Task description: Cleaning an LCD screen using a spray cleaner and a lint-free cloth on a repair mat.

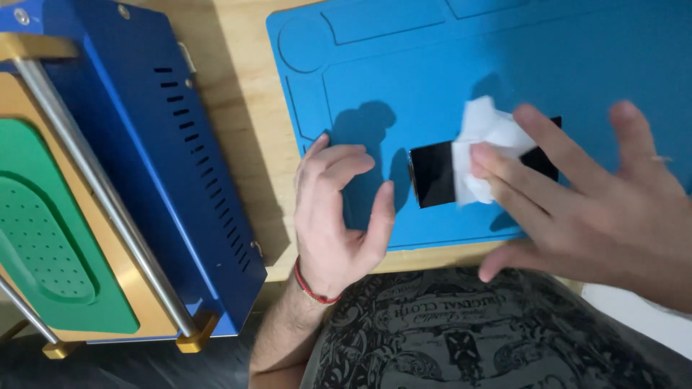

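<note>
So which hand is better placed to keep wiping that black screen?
Probably the right hand: its fingers already press the white wipe onto the black screen. The left hand rests on the blue mat beside the screen, holding nothing.

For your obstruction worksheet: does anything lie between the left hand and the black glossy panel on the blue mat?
Nothing visible does. Only bare blue mat separates the left hand from the black panel's near edge. The right hand presses a white wipe on its far part.
</note>
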